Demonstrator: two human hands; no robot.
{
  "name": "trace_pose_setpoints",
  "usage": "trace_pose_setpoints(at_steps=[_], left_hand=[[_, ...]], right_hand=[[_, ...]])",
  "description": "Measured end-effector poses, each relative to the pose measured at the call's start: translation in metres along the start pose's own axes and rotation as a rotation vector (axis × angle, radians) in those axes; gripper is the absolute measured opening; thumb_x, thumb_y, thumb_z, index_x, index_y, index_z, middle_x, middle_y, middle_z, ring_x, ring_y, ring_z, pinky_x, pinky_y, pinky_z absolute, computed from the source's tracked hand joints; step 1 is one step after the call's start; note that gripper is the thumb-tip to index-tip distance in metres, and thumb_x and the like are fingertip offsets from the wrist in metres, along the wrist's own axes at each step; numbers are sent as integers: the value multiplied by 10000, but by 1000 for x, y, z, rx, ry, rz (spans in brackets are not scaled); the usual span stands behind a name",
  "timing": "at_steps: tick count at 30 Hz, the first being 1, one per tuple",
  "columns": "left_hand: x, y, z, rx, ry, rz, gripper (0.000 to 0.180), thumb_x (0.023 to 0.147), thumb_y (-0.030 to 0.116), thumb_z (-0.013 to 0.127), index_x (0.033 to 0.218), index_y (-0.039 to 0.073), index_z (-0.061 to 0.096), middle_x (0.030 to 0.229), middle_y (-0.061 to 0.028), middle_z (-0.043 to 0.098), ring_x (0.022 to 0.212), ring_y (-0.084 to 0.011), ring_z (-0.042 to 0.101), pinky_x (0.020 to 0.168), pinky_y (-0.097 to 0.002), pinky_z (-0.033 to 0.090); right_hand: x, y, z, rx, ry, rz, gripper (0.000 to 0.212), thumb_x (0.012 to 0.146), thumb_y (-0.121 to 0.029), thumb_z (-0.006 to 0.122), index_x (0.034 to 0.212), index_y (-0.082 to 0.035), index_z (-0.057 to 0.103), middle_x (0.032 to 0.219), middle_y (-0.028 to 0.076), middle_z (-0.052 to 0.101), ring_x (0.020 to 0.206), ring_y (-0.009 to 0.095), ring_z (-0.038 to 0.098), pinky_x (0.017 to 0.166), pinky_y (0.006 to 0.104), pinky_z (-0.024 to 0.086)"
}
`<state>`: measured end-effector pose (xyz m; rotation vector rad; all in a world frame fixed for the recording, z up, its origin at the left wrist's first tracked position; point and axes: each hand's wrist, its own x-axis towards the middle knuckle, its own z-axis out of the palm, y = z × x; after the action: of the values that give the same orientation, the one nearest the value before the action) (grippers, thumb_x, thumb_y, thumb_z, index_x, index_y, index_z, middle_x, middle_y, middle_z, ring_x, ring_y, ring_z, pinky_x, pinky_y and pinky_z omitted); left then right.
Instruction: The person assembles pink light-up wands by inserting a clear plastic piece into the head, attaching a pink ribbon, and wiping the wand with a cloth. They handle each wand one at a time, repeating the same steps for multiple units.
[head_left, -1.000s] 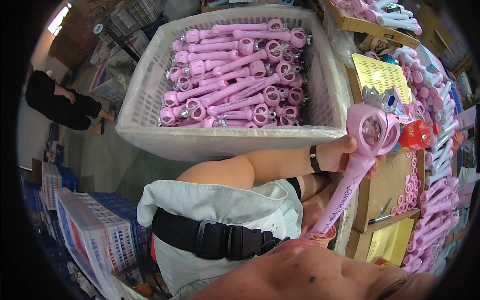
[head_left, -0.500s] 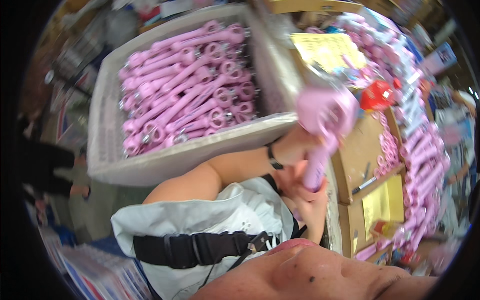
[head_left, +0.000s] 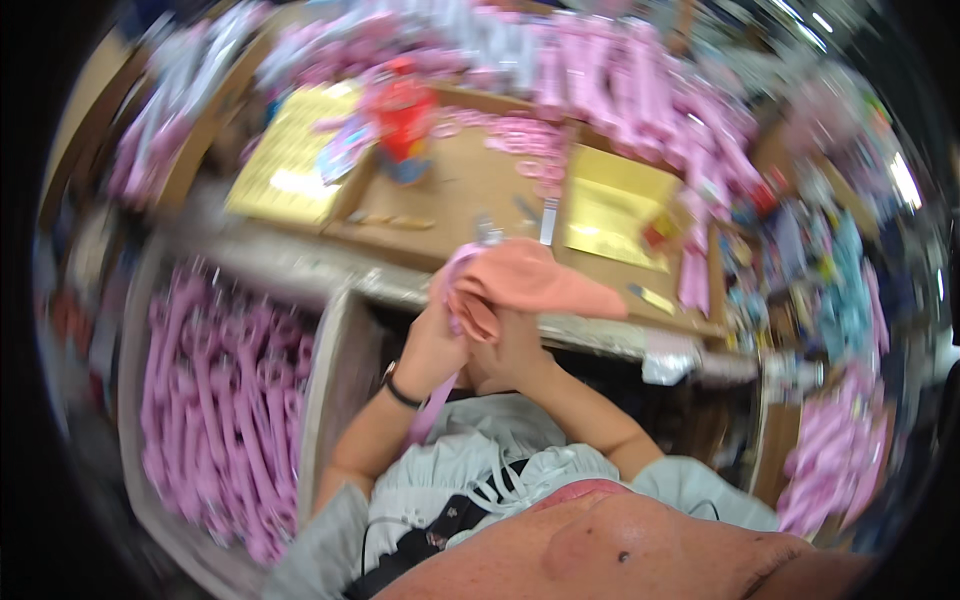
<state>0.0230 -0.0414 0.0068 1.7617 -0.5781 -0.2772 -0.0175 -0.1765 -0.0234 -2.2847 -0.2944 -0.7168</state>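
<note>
Head view: note pale bin (head_left: 330,370) of similar wands (head_left: 215,410) at left, cardboard tray (head_left: 470,198) with pink rings (head_left: 535,155) ahead. With forearms (head_left: 592,420) converging near the tray, see left hand (head_left: 435,335) wrapped around pink wand (head_left: 434,408), orange cloth (head_left: 540,277) covering most of its head, and right hand (head_left: 514,352) beneath, grip impossible to tell.

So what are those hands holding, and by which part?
The left hand grips a pink wand near its head; the right hand holds an orange cloth, its exact grip hidden.
</note>
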Motion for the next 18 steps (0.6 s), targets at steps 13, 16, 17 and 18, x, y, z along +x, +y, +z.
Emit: trace_pose_setpoints(at_steps=[13, 16, 17, 18], left_hand=[[-24, 7, 20, 335, 346, 167, 835, 718, 152, 700, 1402, 40, 236, 1231, -247, 510, 1078, -404, 539, 856, -424, 466], [-30, 5, 23, 541, 384, 217, 833, 717, 178, 715, 1397, 52, 251, 1240, -244, 504, 1061, -409, 545, 841, -427, 477], [-30, 6, 23, 516, 373, 229, 836, 714, 172, 716, 1397, 49, 249, 1244, -240, 500, 1065, -402, 543, 845, -424, 475], [-30, 5, 24, 471, 362, 232, 840, 712, 167, 718, 1397, 46, 247, 1247, -237, 496, 1070, -395, 541, 849, -421, 474]], right_hand=[[25, -34, -13, 1123, 118, 687, 784, 816, -351, 666, 1324, 55, 227, 1290, 167, 362, 1207, 216, 369, 1005, 320, 311], [40, -24, -18, 1227, 188, 708, 392, 841, -304, 644, 1074, -8, 533, 945, 54, 584, 906, 108, 545, 766, 252, 455], [42, -30, -17, 1056, 206, 723, 360, 851, -295, 634, 1053, -8, 556, 961, 63, 587, 948, 118, 543, 819, 262, 445], [42, -34, -18, 1043, 249, 656, 418, 839, -300, 638, 1104, 8, 540, 988, 69, 591, 981, 142, 545, 876, 275, 425]])
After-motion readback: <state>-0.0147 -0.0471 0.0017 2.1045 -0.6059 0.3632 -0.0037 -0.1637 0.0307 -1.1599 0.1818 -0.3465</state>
